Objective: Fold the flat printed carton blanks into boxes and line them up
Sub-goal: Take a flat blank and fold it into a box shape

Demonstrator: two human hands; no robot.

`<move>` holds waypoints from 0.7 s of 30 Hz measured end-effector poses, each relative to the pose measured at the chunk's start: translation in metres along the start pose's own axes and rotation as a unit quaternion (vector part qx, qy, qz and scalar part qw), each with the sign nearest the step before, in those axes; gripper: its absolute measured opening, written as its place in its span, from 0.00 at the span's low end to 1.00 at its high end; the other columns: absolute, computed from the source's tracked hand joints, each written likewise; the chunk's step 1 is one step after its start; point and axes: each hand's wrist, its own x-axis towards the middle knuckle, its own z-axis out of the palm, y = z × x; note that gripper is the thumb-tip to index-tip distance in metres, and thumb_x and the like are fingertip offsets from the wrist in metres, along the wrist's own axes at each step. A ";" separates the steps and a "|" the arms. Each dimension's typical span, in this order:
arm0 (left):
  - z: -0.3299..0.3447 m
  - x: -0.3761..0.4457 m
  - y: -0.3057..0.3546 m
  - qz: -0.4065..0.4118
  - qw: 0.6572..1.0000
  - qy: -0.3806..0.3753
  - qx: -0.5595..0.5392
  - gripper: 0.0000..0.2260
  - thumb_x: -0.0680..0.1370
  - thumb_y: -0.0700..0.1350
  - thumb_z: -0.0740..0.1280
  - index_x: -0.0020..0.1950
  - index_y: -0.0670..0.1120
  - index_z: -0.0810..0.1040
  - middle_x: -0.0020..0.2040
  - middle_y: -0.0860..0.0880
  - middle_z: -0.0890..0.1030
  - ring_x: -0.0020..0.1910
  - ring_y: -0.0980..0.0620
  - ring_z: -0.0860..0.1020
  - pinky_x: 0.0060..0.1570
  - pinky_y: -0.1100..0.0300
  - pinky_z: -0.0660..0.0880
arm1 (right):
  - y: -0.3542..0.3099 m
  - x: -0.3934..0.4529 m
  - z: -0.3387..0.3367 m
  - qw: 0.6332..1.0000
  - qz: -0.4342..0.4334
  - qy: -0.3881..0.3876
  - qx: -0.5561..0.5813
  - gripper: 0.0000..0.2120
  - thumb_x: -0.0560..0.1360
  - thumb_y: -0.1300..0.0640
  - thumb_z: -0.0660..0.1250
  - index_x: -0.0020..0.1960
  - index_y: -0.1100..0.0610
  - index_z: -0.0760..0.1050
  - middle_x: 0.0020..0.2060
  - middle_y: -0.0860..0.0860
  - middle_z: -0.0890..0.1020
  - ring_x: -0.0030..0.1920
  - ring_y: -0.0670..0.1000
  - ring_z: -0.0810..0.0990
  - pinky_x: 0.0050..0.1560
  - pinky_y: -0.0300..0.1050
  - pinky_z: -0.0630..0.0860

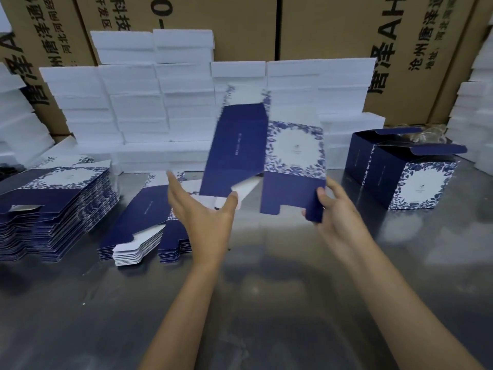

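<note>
The top flap of the blank (264,153) I hold is smeared with motion blur, and its small print is too fine to read. My right hand (333,209) pinches its lower right corner, thumb in front, the other fingers hidden behind the card. My left hand (202,209) is released, palm up, fingers straight; its thumb tip lies against the white tab at the blank's lower left edge, though I cannot tell if it presses. The blank hangs upright above the grey surface (266,289), half sprung open, navy panel left, floral panel right.

My left hand covers part of the short stack (145,222) of flat blanks lying on the surface. Further left a taller stack (53,209) runs out of frame. At right two folded boxes (405,169) stand side by side, lids open, touching; the rear one is largely hidden by the front one. Something tangled behind them is too blurred to name. White foam blocks (160,102) are piled along the back, in front of brown shipping cartons (333,28) whose print is cut off at the top edge.
</note>
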 end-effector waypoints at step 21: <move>0.011 -0.016 -0.018 0.240 0.911 -0.243 0.229 0.43 0.71 0.23 0.54 0.75 0.64 0.64 0.79 0.55 0.63 0.80 0.47 0.56 0.76 0.40 0.57 | 0.012 -0.003 -0.032 0.981 0.139 -0.082 0.107 0.20 0.81 0.49 0.66 0.69 0.57 0.77 0.60 0.56 0.84 0.60 0.58 0.84 0.62 0.57 0.78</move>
